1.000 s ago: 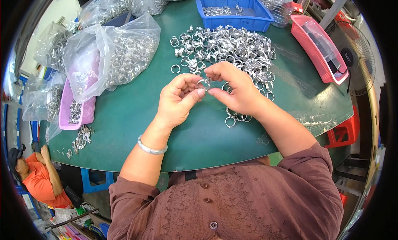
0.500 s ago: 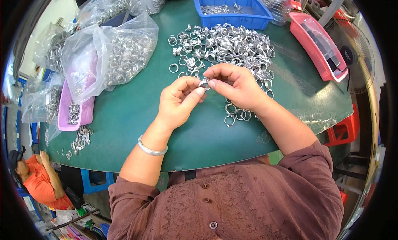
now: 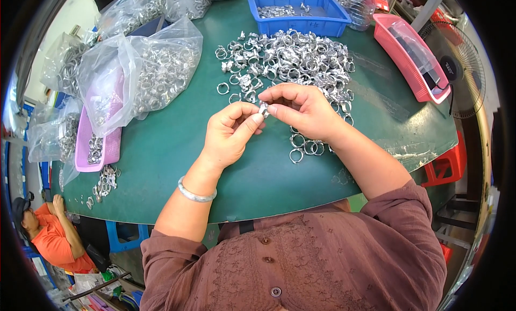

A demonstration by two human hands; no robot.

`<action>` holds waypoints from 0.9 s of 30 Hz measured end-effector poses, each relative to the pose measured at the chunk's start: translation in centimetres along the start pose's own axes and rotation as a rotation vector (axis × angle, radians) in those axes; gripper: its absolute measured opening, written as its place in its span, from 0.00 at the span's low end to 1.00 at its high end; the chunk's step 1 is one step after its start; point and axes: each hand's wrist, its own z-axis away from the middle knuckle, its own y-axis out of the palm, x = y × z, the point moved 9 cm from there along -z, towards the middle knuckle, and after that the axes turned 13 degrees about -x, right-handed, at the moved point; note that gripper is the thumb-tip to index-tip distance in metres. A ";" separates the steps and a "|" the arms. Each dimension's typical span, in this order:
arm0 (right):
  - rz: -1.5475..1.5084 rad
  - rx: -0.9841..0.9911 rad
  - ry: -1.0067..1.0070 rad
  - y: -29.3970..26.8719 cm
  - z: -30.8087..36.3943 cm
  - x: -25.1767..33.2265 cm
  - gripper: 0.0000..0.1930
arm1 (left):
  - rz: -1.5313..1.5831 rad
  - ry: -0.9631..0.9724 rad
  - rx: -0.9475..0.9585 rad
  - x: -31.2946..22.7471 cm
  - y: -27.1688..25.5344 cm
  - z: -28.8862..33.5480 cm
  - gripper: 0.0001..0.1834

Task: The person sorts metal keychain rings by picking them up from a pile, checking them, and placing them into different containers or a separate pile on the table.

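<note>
Between my two hands is a small silver metal ring clamp [image 3: 263,110], partly covered by the fingers. My left hand [image 3: 228,133] is closed on its lower side, the thumb pressed against the bent forefinger. From the other side my right hand [image 3: 303,112] pinches its upper part with thumb and forefinger. Just beyond the hands lies a heap of similar ring clamps [image 3: 301,61] on the green table [image 3: 263,184]. Several loose ones [image 3: 303,145] lie beside my right wrist.
A blue tray [image 3: 303,27] with some clamps stands behind the heap. Clear bags of clamps [image 3: 166,69] and a purple basket [image 3: 110,147] are at the left. A pink basket [image 3: 398,53] and a fan [image 3: 462,69] stand right. A person in orange [image 3: 56,244] is at the lower left.
The ring clamp has turned a little between my fingers, and its shiny band shows more. Both hands keep nearly the same place and grip.
</note>
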 end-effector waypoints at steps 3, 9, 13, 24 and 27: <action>0.023 0.010 -0.045 0.1 0.0 0.3 0.11 | -0.036 0.034 -0.005 -0.1 -0.1 0.0 0.04; 0.003 0.016 -0.087 0.2 0.0 0.2 0.11 | -0.071 0.080 -0.003 -0.2 -0.2 -0.1 0.03; 0.064 0.026 -0.112 0.3 0.0 0.3 0.11 | -0.110 0.117 -0.006 -0.4 -0.2 -0.2 0.03; 0.114 0.033 -0.160 0.3 0.0 0.4 0.11 | -0.108 0.075 -0.004 0.2 0.1 -0.1 0.03; 0.222 0.054 -0.241 0.6 0.1 0.9 0.11 | -0.064 0.010 0.001 0.6 0.0 -0.1 0.03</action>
